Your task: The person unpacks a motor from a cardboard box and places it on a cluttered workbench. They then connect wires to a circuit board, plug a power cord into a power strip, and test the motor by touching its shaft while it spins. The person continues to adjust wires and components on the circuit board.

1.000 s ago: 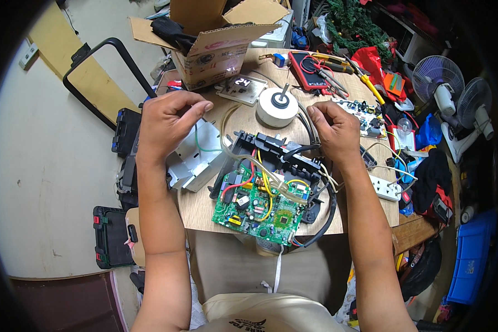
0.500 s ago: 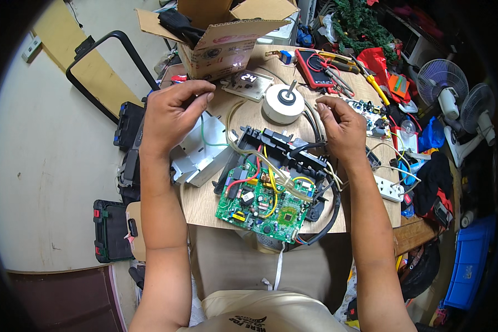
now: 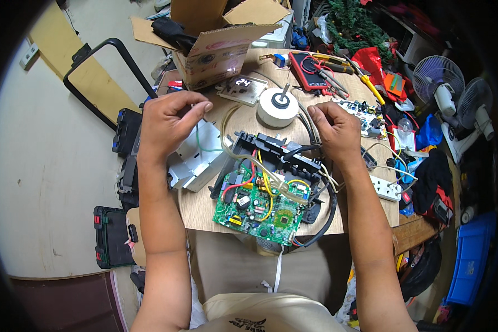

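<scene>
At tbl (image 3: 196,214), 2 hands (image 3: 169,123) (image 3: 337,131), 1 motor (image 3: 276,115), 1 grn PCB (image 3: 260,209)

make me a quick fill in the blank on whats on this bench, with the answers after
1. In the picture, the white motor appears ____ the left hand and the right hand.
2. The circuit board beneath the red and yellow wires is ____ in colour.
3. The rim of the multimeter is ____.

Missing words: between; green; red
</scene>
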